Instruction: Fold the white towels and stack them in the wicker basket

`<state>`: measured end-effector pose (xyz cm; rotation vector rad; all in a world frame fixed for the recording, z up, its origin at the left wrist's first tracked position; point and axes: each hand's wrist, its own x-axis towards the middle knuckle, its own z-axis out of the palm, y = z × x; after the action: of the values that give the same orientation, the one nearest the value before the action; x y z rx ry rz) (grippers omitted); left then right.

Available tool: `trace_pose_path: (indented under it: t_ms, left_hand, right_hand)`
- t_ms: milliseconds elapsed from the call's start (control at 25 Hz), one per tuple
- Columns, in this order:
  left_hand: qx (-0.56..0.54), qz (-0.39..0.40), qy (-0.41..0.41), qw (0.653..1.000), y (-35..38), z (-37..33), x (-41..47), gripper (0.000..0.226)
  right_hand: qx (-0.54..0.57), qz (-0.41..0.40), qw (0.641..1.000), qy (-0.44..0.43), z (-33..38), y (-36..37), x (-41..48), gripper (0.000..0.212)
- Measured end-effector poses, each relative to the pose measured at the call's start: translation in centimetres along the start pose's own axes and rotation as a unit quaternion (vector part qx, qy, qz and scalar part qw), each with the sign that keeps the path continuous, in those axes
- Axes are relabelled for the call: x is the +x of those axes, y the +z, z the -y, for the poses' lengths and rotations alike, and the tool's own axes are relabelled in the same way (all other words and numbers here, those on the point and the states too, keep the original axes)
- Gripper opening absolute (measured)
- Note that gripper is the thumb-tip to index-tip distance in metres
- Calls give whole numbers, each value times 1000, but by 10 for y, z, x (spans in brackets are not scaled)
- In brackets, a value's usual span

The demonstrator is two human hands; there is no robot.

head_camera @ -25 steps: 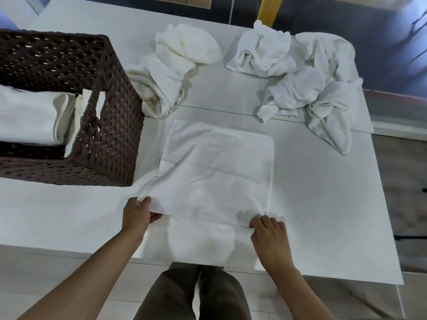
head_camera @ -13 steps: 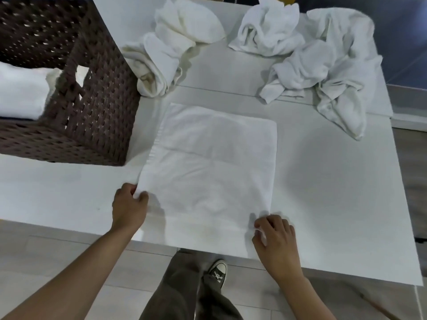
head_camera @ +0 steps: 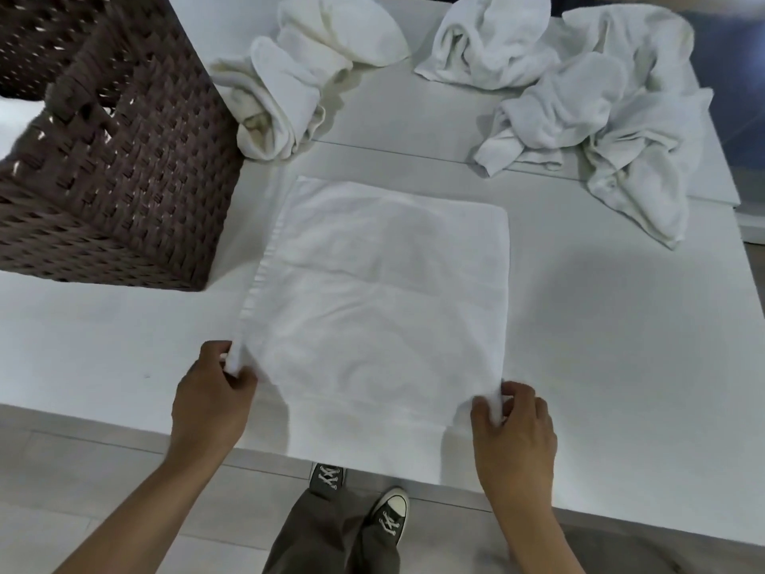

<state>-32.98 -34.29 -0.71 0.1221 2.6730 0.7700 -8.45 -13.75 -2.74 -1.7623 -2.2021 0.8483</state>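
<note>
A white towel (head_camera: 381,292) lies spread flat on the white table (head_camera: 600,366), its near edge hanging a little over the table's front. My left hand (head_camera: 211,395) pinches the towel's near left corner. My right hand (head_camera: 513,432) pinches the near right corner. The dark brown wicker basket (head_camera: 124,159) stands at the left of the table, and a strip of white towel (head_camera: 12,122) shows inside it at the frame's left edge.
Crumpled white towels lie at the back: one (head_camera: 306,76) beside the basket, another (head_camera: 488,43) at the back centre, and a larger heap (head_camera: 612,118) at the right. The table's front edge runs just under my hands; my legs and shoes (head_camera: 360,495) are below it.
The view has tilted down and closer. Both hands have gone from resting at the towel's near corners to pinching them and lifting them slightly off the table.
</note>
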Motion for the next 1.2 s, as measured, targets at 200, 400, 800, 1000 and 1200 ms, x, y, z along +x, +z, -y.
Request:
trace_pose_path:
  t_ms: [200,400,800,1000,1200]
  left_hand:
    - [0,51,-44,998,-3,-5,-7,16]
    - [-91,23,-39,995,-5,-12,-39,8]
    - [-351,-21,-107,930,11,-18,-53,37]
    - [-262,19,7,965,5,-12,-45,54]
    - [-181,106,75,975,-11,2,-42,65]
  right_hand:
    - [76,53,995,46,7,-10,-9,4]
    - [150,55,985,61,9,-36,-26,48]
    - [203,44,976,71,4,-32,-41,31]
    - [294,55,949,96,11,-38,-34,46]
    - [234,28,969,69,8,-44,-20,40]
